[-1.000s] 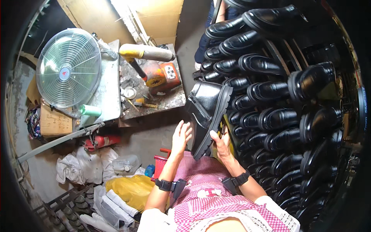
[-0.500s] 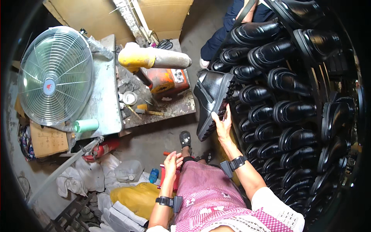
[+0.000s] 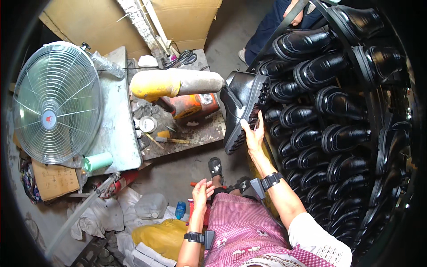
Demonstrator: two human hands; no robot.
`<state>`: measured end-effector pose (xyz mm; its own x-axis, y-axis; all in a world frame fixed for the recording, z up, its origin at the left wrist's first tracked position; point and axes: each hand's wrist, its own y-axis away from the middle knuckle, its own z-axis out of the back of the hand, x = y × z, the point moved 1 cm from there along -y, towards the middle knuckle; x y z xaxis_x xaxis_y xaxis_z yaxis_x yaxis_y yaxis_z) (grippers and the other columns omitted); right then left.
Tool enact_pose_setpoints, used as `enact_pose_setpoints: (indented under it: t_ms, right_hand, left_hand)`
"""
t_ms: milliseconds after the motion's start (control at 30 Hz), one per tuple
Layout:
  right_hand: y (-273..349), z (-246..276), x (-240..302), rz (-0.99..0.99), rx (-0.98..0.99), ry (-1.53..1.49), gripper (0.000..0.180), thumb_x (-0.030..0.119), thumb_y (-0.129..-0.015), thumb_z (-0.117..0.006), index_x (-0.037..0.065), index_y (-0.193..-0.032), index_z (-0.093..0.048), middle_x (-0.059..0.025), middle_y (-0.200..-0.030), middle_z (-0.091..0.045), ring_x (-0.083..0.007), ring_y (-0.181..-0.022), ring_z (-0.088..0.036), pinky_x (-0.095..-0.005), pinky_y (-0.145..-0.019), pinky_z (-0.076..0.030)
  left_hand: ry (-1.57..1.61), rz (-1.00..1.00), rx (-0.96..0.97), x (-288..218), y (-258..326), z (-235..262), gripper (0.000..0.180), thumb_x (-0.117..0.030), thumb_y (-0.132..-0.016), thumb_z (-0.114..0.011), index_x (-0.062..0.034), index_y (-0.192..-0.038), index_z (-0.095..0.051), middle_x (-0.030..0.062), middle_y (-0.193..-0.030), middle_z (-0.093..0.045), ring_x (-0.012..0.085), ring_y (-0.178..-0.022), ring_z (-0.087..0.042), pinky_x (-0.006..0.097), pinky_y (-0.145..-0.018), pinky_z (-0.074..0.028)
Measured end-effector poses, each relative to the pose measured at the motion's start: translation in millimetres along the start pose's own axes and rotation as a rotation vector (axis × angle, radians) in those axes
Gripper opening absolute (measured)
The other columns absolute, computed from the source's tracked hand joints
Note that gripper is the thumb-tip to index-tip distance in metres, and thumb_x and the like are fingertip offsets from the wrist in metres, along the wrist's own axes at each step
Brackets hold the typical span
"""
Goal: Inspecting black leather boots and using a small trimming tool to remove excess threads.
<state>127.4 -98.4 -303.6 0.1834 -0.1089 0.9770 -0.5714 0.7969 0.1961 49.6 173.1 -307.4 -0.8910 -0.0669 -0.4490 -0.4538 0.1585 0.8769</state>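
My right hand grips a black leather boot by its thick, lugged sole. The boot is held tilted, with its sole facing right toward the shoe rack and its toe pointing down. Its upper end is beside the rounded grey tip of a yellow-and-grey cylinder; whether they touch I cannot tell. My left hand hangs open in front of the checked apron, holding nothing, with its fingers loosely apart.
Rows of black shoes fill a rack on the right. A worn bench carries an orange machine, cans and a brush. Left of it stand a large fan and a green cup. Another person's hand shows behind the rack.
My right hand has moved the boot slightly up and left, closer to the tip of the cylinder. The view has shifted a little. My left hand stays open near the apron.
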Motion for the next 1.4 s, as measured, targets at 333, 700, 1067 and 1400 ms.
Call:
enact_pose_setpoints:
  t_ms: [333,700,1067,1400]
  right_hand:
    - [6,-6,20,0.053,0.027,-0.088,0.087,0.016,-0.069,-0.075,0.001,-0.136,-0.023,-0.0179,-0.135,-0.033,-0.0236,-0.124,-0.032,-0.0336,-0.104,-0.024]
    - [8,-10,22,0.050,0.035,-0.157,0.089,0.014,-0.068,-0.076,0.001,-0.137,-0.021,-0.0179,-0.136,-0.031,-0.0236,-0.125,-0.030,-0.0339,-0.105,-0.023]
    - [5,-9,24,0.052,0.016,-0.177,0.088,0.014,-0.068,-0.076,0.000,-0.136,-0.022,-0.0185,-0.135,-0.032,-0.0240,-0.124,-0.033,-0.0340,-0.105,-0.023]
    - [34,13,31,0.022,-0.008,0.250,0.092,0.026,-0.063,-0.079,0.011,-0.137,-0.027,-0.0218,-0.125,-0.036,-0.0312,-0.116,-0.040,-0.0404,-0.099,-0.032]
  left_hand:
    - [-0.004,0.008,0.003,4,-11,4,0.032,-0.017,-0.092,-0.043,-0.0005,-0.119,-0.044,0.0168,-0.107,-0.059,0.0231,-0.086,-0.063,0.029,-0.071,-0.053]
    - [-0.026,0.015,0.002,0,-13,-1,0.031,-0.016,-0.093,-0.042,-0.0008,-0.119,-0.044,0.0166,-0.106,-0.059,0.0223,-0.084,-0.063,0.029,-0.070,-0.053]
    - [-0.064,-0.001,-0.004,2,-15,-2,0.031,-0.016,-0.093,-0.039,0.0012,-0.117,-0.045,0.0176,-0.106,-0.059,0.0230,-0.083,-0.064,0.030,-0.070,-0.054]
    - [-0.052,0.000,-0.007,-1,-14,-5,0.030,-0.016,-0.093,-0.039,0.0005,-0.117,-0.045,0.0166,-0.105,-0.059,0.0221,-0.081,-0.063,0.030,-0.069,-0.054]
